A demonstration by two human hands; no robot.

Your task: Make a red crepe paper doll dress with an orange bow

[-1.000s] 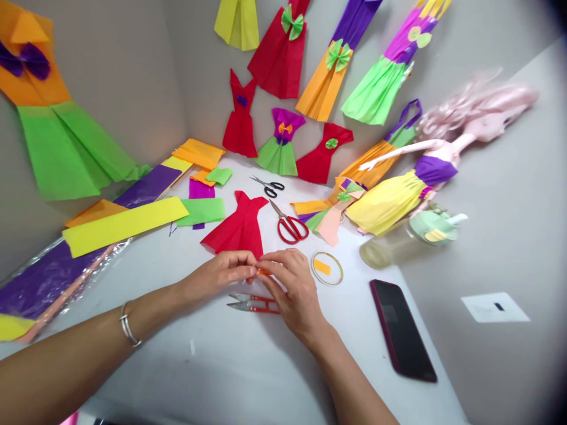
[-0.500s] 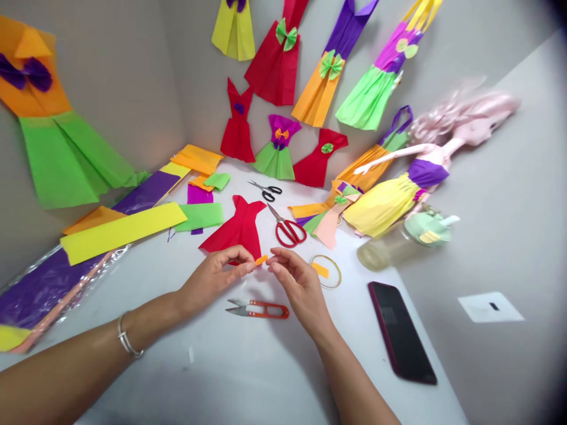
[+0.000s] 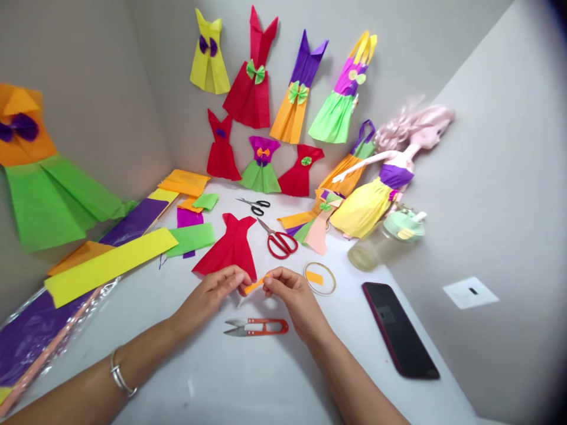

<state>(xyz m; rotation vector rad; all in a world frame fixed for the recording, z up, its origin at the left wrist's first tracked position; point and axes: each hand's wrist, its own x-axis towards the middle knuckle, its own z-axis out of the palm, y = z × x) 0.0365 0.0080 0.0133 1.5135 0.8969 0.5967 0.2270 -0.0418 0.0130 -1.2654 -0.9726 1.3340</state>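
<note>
A small narrow strip of orange paper (image 3: 254,287) spans the gap between my two hands, low over the table. My left hand (image 3: 221,288) pinches its left end; my right hand (image 3: 289,290) pinches the right end between thumb and forefinger. Just beyond my fingers lies a red paper dress (image 3: 231,245), flat on the table. Orange-handled thread snips (image 3: 257,327) rest on the near side of my hands. To the right of my right hand, a thin ring (image 3: 330,291) encircles a flat orange paper piece (image 3: 315,277).
Red-handled scissors (image 3: 280,242) and black scissors (image 3: 254,206) lie farther back. Coloured paper sheets, one yellow (image 3: 110,267), fill the left side. A phone (image 3: 398,330), a clear bottle (image 3: 376,245) and a doll (image 3: 376,203) are at right. Paper dresses (image 3: 248,97) hang behind.
My right hand has come left and taken hold of the orange strip's free end, which only my left hand held before. The camera view has tilted up, so more of the wall shows.
</note>
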